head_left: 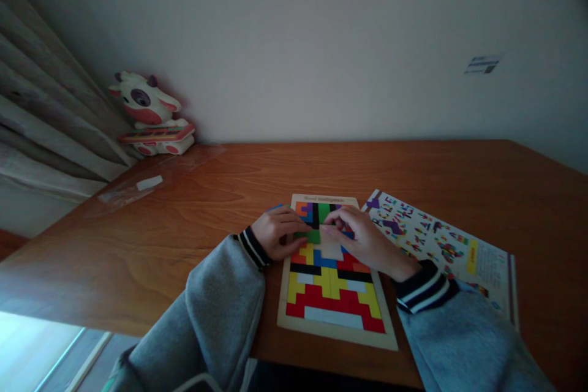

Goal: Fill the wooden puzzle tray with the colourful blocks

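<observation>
Your left hand [278, 233] and right hand [362, 239] bend over the block puzzle board [337, 334], near on the surface [257, 177]; whether either's fingers grip anything, I can't tell. Careful: one sideways brush could nudge the green block [314, 237] askew.

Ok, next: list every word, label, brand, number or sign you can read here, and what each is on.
"Wood", apparently: top rim of the puzzle board; the word after it is too blurred to be sure.
Printed sheet: lettering and small print, too blurred to read.
Wall label: lines of print, too small to read.
</observation>
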Action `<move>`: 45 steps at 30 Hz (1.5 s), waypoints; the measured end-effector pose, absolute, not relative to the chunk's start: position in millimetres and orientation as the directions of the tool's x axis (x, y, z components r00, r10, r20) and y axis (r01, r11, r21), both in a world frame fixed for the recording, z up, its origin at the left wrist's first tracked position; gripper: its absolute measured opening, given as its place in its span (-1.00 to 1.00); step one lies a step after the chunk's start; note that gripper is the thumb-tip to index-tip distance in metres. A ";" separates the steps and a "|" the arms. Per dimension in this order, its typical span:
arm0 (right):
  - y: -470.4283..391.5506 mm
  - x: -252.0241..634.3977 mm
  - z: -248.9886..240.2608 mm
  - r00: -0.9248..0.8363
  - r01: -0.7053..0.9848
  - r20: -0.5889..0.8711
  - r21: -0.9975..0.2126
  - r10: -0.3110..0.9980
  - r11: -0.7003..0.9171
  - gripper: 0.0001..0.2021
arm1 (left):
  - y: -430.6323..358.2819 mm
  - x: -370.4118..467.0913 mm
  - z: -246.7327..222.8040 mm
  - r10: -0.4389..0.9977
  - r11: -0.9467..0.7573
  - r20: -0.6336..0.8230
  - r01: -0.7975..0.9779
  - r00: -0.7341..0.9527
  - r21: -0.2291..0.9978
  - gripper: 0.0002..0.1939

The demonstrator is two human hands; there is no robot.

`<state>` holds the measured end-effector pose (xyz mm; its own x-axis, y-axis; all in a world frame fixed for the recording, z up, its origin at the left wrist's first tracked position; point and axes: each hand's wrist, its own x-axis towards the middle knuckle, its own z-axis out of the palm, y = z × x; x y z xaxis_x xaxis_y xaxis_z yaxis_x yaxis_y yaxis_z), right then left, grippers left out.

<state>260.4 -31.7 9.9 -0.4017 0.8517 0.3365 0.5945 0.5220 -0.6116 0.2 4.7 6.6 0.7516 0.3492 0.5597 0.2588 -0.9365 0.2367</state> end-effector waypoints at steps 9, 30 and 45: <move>-20.3 276.9 5.7 -0.354 0.625 0.424 -0.556 0.833 0.548 -0.85 | 7.5 -23.0 12.7 0.394 -0.919 0.544 0.338 0.741 0.205 -0.77; -32.4 261.1 10.8 -0.520 0.593 0.406 -0.461 0.752 0.660 -0.76 | -1.8 -1.7 11.2 0.312 -0.950 0.536 0.263 0.784 0.169 -0.81; -2.6 327.5 -2.2 -0.072 0.808 0.510 -0.474 0.857 0.350 -0.73 | 20.7 -55.7 4.6 0.564 -0.824 0.369 0.529 0.739 0.203 -0.33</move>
<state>327.5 -2.6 -2.2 -0.0723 0.8571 0.5100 0.8077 0.3503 -0.4743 -55.7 20.7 4.6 0.7387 0.5642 0.3688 0.5285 -0.8244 0.2027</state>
